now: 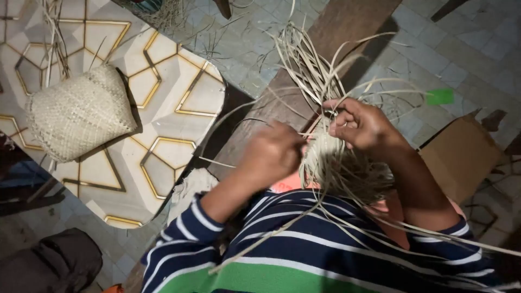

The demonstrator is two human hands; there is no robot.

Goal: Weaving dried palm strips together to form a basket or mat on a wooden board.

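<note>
A half-woven piece of pale straw strips (336,163) rests against my lap, with long loose strands fanning up and outward. My right hand (361,125) pinches a few strands at the top of the woven part. Just to its left, my left hand (274,152) is closed around strands at the edge of the weave, its fingers hidden from view. Navy, white and green striped sleeves cover both of my arms.
A finished woven straw basket (78,111) lies on a white table with gold geometric lines (163,92) at the left. A cardboard box (467,152) stands at the right, a green object (439,96) behind it. Loose straw litters the tiled floor.
</note>
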